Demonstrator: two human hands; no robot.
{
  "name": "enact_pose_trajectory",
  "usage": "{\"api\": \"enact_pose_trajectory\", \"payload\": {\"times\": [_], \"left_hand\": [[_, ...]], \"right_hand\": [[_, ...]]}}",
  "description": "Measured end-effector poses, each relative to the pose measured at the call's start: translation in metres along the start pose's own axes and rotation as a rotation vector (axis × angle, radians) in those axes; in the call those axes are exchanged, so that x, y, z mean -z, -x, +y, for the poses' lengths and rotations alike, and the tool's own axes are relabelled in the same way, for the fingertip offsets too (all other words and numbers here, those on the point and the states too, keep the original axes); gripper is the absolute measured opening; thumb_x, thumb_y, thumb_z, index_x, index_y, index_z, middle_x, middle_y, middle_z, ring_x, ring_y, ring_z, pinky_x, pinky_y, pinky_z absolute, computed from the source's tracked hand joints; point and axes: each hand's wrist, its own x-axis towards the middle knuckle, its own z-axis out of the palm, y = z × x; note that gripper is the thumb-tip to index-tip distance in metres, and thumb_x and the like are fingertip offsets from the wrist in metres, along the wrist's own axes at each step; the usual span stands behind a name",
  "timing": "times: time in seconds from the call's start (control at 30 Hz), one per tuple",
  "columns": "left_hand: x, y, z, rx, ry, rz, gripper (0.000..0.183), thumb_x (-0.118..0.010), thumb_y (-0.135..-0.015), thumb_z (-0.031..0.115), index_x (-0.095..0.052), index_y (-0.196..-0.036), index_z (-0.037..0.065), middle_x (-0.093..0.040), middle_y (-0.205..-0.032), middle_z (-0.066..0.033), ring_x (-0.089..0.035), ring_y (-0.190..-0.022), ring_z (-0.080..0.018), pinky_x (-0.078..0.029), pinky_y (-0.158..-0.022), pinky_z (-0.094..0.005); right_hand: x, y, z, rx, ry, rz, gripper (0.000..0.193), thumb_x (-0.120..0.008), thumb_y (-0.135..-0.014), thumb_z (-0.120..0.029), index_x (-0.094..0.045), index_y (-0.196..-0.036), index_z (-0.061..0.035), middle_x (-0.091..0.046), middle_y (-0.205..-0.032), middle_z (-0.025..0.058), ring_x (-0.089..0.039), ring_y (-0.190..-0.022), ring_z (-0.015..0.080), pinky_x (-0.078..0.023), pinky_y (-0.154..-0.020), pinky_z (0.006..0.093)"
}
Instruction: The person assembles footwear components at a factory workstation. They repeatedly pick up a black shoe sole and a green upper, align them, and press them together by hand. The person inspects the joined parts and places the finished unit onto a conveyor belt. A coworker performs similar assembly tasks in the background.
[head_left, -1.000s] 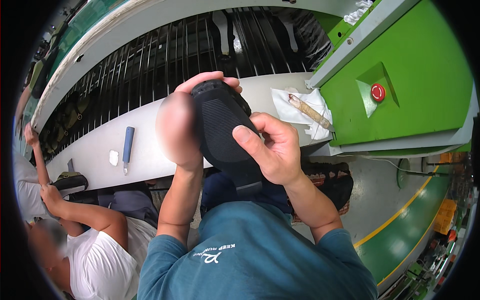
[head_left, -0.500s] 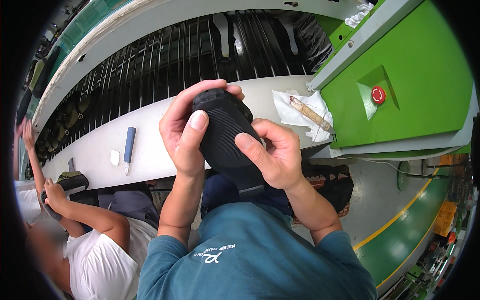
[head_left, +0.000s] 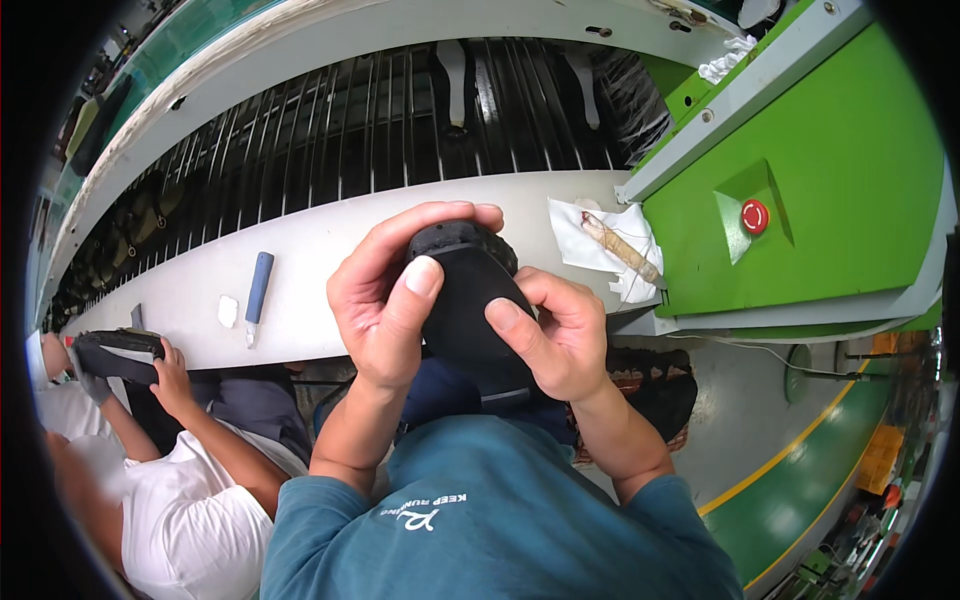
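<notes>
A black shoe (head_left: 468, 305) is held between my two hands above the front of the work ledge, its dark sole turned up toward me. My left hand (head_left: 385, 290) wraps round the shoe's far left side, thumb pressed on the sole and fingers behind the far end. On the right edge, my right hand (head_left: 555, 330) grips it with the thumb lying on the sole and fingers bent underneath. The shoe's upper is mostly hidden beneath the sole and fingers.
On the white ledge (head_left: 330, 240) lie a blue-handled knife (head_left: 259, 298), a white scrap (head_left: 228, 311) and a cloth (head_left: 590, 235) under a tape-wrapped tool (head_left: 620, 246). Behind run conveyor rods (head_left: 340, 125). Right stands a green panel with a red button (head_left: 754, 216). A co-worker handles another shoe (head_left: 118, 355).
The shoe in my hands has tipped, so its sole looks shorter and its ribs no longer show clearly. At the left, the co-worker's shoe has turned and now lies level over the ledge's edge.
</notes>
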Motion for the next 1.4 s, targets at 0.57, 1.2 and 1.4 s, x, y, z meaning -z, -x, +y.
{"api": "enact_pose_trajectory", "payload": {"times": [0.57,1.2,1.4], "left_hand": [[-0.007,0.009,0.025,0.091,-0.081,0.02,0.032,-0.078,-0.094,0.004,-0.071,-0.123,-0.007,-0.08,-0.117,-0.0216,-0.077,-0.109,-0.0251,-0.062,-0.101,-0.0399],[0.004,-0.017,0.026,0.042,-0.323,-0.034,0.035,-0.067,-0.104,0.009,-0.074,-0.135,-0.005,-0.078,-0.13,-0.0198,-0.075,-0.117,-0.024,-0.057,-0.105,-0.0386],[0.019,0.006,0.06,-0.724,-0.274,-0.318,0.064,-0.047,-0.114,0.056,-0.053,-0.156,0.008,-0.06,-0.145,-0.0267,-0.06,-0.128,-0.0431,-0.047,-0.116,-0.063]], "right_hand": [[-0.001,0.006,0.002,0.102,0.086,-0.053,0.016,-0.082,-0.099,-0.013,-0.073,-0.094,-0.0019,-0.069,-0.077,0.0081,-0.064,-0.066,0.0175,-0.049,-0.063,0.0328],[-0.011,-0.019,-0.012,-0.089,0.06,0.028,0.031,-0.084,-0.102,-0.026,-0.068,-0.103,0.0006,-0.076,-0.087,0.0066,-0.068,-0.079,0.0087,-0.055,-0.07,0.0284],[-0.01,-0.031,0.009,-0.107,-0.066,0.099,0.035,-0.087,-0.101,-0.03,-0.066,-0.105,-0.0022,-0.075,-0.089,0.0016,-0.065,-0.08,0.0041,-0.054,-0.071,0.0245]]}}
